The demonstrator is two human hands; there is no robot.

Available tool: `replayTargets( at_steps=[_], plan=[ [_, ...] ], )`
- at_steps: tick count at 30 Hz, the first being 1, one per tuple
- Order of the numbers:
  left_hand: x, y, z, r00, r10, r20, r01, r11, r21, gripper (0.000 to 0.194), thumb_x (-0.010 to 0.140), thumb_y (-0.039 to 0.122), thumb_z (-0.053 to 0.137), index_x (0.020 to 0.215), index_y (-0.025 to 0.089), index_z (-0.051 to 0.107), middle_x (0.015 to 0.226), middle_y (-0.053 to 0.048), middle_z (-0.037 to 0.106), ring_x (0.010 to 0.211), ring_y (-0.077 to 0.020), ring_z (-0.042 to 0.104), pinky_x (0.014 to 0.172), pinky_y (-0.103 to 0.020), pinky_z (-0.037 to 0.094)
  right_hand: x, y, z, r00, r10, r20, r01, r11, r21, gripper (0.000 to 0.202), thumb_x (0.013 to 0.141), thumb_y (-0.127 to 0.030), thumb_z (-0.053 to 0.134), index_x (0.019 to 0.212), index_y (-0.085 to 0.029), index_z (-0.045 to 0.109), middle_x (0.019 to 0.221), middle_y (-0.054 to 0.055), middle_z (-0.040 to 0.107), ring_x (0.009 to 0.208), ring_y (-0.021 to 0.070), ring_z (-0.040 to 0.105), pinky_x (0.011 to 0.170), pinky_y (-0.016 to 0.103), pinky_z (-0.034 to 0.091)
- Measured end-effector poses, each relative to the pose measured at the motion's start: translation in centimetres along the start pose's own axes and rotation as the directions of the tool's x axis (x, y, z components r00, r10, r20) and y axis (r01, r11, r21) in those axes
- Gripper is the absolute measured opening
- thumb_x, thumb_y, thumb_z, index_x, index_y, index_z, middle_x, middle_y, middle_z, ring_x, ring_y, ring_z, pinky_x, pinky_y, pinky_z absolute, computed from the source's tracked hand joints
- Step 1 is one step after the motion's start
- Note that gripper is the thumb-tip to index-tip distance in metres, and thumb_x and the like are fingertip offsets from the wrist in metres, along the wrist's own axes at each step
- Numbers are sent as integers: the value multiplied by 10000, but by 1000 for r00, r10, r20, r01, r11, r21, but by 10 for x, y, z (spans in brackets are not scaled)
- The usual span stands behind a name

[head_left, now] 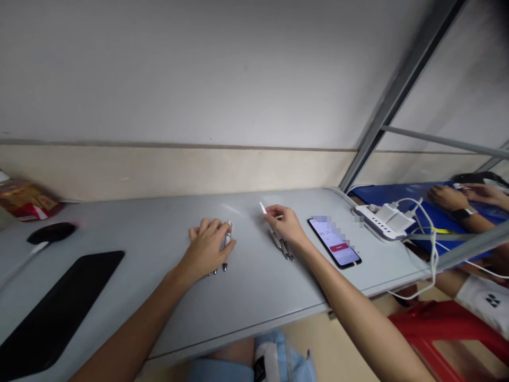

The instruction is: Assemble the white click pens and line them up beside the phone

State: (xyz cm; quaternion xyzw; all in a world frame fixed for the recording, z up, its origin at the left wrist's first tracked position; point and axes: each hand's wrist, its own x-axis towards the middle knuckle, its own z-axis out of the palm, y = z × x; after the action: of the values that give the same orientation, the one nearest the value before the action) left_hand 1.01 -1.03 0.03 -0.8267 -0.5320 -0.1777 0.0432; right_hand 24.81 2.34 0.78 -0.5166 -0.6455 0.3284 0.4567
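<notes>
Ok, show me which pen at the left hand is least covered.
The rightmost pen at the left hand: its top and tip both show, while the other pens there show only their tips.

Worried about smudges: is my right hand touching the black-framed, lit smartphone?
Apart: the head view shows grey tabletop between your right hand and the smartphone.

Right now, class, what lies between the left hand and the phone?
In the head view, the right hand and the pens at its fingers lie between them.
</notes>
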Motion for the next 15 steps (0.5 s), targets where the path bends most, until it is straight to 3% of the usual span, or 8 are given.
replayTargets(
  at_steps=[3,6,9,15],
  plan=[
    [0,-1,1,1000,1,-5,-1,1000,-3,191,889,375,488,976,232,580,989,-61,611,975,-264,472,768,-382,283,-2,5,5,998,-56,-41,39,939,-341,189,820,-314,613,917,-182,709,952,79,675,993,241,534,856,375,355],
    [0,-1,0,1000,1,-3,-1,1000,6,195,893,374,482,970,226,583,1001,-68,613,981,-264,471,773,-386,286,-4,7,8,998,-45,-36,17,823,-568,213,813,-351,647,936,-200,733,1079,111,625,1084,298,448,871,426,298],
    [0,-1,-1,1000,1,-7,-1,1000,21,202,899,370,474,968,216,585,1005,-72,616,973,-257,473,772,-387,287,-4,9,7,1000,-19,-12,7,759,-651,257,795,-365,684,1003,-222,732,1140,122,580,1085,307,417,855,428,280],
    [-1,-1,-3,1000,11,-1,-11,1000,14,237,916,385,435,971,216,592,976,-73,621,957,-257,474,765,-380,283,-1,11,2,1000,-8,11,14,758,-653,278,782,-377,715,1025,-241,724,1126,119,571,1071,305,413,837,416,270]
  ],
)
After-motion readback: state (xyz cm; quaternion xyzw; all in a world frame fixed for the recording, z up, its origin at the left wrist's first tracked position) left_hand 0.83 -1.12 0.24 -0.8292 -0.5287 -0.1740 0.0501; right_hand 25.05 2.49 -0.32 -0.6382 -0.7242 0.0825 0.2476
